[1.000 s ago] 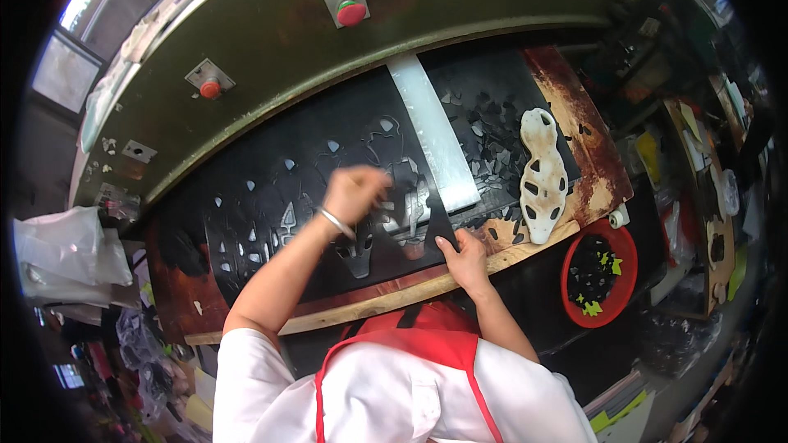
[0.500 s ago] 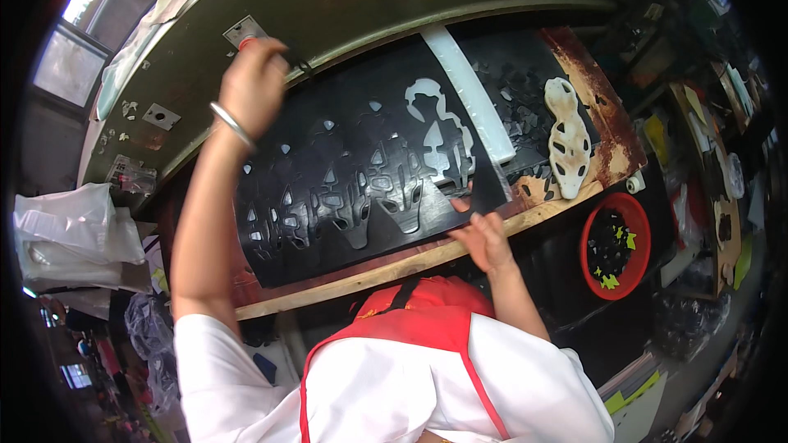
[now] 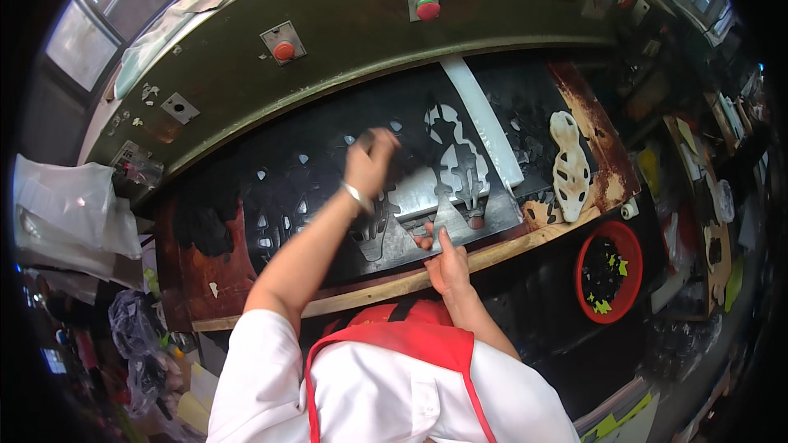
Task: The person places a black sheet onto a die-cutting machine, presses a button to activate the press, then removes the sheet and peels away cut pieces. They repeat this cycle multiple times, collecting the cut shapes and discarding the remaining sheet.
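A black sheet full of cut-out holes lies on the worn cutting board under the green press head. My left hand, with a metal bracelet on its wrist, is curled on the middle of the sheet and grips it. At the sheet's near edge my right hand pinches it with thumb and fingers. Pale foot-shaped cut-outs show through the sheet just right of my left hand.
A white perforated shoe-shaped piece lies on the board's rusty right end. A white strip crosses the board. A red bowl of black and yellow scraps sits lower right. Two red buttons are on the press. Plastic bags pile at left.
My left hand has come down from the red button on the press to the middle of the black sheet. My right hand stays at the sheet's near edge.
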### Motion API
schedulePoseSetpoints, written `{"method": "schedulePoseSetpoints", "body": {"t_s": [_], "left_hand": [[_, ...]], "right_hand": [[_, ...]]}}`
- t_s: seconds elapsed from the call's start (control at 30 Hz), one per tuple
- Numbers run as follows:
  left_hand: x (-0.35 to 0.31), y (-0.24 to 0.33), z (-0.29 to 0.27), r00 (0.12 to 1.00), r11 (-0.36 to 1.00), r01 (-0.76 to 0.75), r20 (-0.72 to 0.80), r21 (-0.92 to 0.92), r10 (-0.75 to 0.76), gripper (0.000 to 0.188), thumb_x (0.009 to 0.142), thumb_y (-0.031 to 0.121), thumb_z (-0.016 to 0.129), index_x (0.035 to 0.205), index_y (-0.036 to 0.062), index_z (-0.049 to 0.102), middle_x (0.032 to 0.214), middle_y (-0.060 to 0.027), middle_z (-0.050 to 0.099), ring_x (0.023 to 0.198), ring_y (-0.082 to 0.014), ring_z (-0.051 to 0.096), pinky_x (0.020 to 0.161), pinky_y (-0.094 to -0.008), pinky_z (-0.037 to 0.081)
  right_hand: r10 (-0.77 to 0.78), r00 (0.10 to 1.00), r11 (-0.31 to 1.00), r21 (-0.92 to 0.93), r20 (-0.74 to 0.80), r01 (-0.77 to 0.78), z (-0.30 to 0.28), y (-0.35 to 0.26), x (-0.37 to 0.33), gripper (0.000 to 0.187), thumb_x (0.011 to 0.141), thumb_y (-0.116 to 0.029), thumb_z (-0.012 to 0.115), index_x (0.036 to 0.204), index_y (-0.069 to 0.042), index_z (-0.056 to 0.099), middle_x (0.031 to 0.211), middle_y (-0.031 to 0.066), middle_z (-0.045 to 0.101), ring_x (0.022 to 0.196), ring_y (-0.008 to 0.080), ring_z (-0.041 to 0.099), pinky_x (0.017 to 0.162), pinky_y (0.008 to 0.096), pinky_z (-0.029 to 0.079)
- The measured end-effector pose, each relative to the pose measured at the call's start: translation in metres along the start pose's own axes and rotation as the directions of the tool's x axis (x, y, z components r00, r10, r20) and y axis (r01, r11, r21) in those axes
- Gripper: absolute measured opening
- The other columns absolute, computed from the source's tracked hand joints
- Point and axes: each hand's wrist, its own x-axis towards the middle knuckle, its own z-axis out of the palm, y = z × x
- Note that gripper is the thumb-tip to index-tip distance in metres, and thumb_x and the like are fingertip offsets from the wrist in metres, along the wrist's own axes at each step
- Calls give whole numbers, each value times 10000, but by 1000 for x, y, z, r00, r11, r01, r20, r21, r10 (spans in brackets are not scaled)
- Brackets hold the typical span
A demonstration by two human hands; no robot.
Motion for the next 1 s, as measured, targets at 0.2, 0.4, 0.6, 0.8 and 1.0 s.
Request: {"method": "schedulePoseSetpoints", "body": {"t_s": [0.2, 0.4, 0.6, 0.8, 1.0], "left_hand": [[162, 44, -132, 807, 958, -286, -544, -19, 230, 283, 953, 277, 604, 929, 19, 717, 690, -50, 649, 491, -81, 522, 479, -236, 411], [206, 124, -247, 866, 985, -168, -470, 44, 169, 303, 910, 363, 640, 1013, 101, 751, 674, -14, 625, 551, -88, 524, 536, -260, 419], [77, 84, -155, 696, 584, -603, 0, 544, 718, 87, 882, 90, 634, 907, 34, 696, 862, -87, 654, 788, -233, 594, 729, -348, 503], [-113, -8, -49, 744, 713, -643, 449, 279, 495, 308, 744, 217, 749, 1015, 94, 672, 1012, -90, 609, 801, -275, 565, 782, -396, 438], [-91, -1, -41, 985, 995, -86, 157, 46, 78, 120, 877, 139, 634, 906, 28, 670, 908, -124, 646, 832, -244, 627, 764, -345, 495]], "right_hand": [[-209, 973, 964, -191, -100, 188, -16, 4, 16, 314, 1032, -197, 456, 1060, 89, 583, 725, 71, 559, 754, 184, 584, 801, 358, 499], [-177, 981, 983, -62, -81, 172, -15, -10, 5, 361, 1019, -278, 486, 1143, 52, 567, 972, 136, 651, 899, 224, 630, 870, 404, 495], [154, 976, 985, -97, 153, -141, -2, 6, -16, 372, 902, -111, 638, 1249, -34, 532, 1155, 129, 619, 1104, 246, 575, 938, 450, 472], [237, 901, 958, 66, 364, -279, 4, 27, -10, 422, 813, 25, 513, 1236, 18, 524, 1159, 139, 612, 1137, 266, 558, 1025, 436, 400], [139, 939, 988, -107, 313, -110, 17, 40, -10, 331, 973, -118, 480, 1272, 23, 507, 929, 156, 660, 1107, 261, 560, 1051, 392, 357]]}}
